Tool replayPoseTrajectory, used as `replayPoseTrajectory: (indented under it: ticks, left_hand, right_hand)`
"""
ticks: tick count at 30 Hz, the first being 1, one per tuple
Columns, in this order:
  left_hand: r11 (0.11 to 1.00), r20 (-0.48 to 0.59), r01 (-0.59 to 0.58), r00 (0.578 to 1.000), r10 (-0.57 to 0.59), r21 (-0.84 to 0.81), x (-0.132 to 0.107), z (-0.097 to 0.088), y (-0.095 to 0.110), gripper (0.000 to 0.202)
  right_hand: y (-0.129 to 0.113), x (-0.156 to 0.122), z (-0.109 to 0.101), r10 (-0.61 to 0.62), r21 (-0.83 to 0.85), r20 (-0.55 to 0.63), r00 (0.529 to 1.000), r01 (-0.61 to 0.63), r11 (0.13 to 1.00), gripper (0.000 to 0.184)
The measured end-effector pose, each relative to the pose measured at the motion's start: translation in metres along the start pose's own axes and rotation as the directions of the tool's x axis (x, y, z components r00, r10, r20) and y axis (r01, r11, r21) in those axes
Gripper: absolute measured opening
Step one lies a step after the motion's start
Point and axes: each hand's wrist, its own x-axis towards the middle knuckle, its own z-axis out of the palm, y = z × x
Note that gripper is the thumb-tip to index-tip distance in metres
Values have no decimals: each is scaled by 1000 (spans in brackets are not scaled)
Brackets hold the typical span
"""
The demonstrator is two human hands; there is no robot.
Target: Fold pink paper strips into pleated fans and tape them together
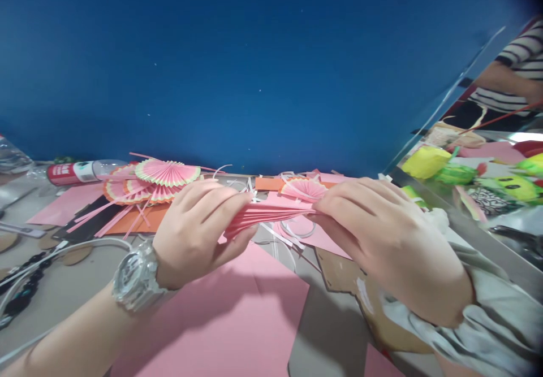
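Between my two hands is a strip of pleated pink paper (271, 212), its folds pressed together and running from side to side. My left hand (203, 224), with a clear watch (138, 278) at the wrist, pinches the left end. The right end is held by my right hand (373, 235), thumb below and fingers on top. Beneath them lies a large sheet of pink paper (237, 309). Finished-looking pink paper fans (167, 176) with green and orange edges sit beyond my left hand, and a smaller fan (303, 189) lies behind the pleated strip.
A blue partition (254, 72) rises behind the table. On the left are a plastic bottle (72, 172) and a white cable (85, 244). Brown cardboard (339, 272) lies under my right arm. Past a divider on the right, a person in a striped top (521, 60) is near yellow-green crafts (426, 162).
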Motion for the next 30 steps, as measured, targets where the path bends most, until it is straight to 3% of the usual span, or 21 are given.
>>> replayPoseTrajectory:
  ticks: [5,12,16,20,23,26,30]
  left_hand:
    - [999,-75,-25,997,23,-21,-3,-4,-4,22]
    - [966,-54,19,998,-34,-259,2,-8,-9,9]
    - [965,126,89,990,-59,-248,5,-6,-16,6]
    - [963,338,137,940,-53,-231,8,-3,-12,11]
    - [958,420,128,907,-9,-258,8,-2,-1,17]
    - [959,387,83,922,30,-271,7,-4,6,20]
    - [975,233,-40,968,92,-219,5,-6,2,13]
  right_hand:
    - [1,0,-3,-40,62,-30,999,41,997,5]
    - [11,-3,-9,21,136,11,1000,-23,990,11]
    - [11,-2,-8,14,130,21,1000,-16,991,13]
    - [-6,2,6,-40,132,36,999,35,991,15]
    - [-19,3,16,-87,168,32,996,81,983,11]
    - [-21,2,16,-111,221,-1,994,108,969,10]
    - [-12,1,5,-85,302,-48,995,96,948,28]
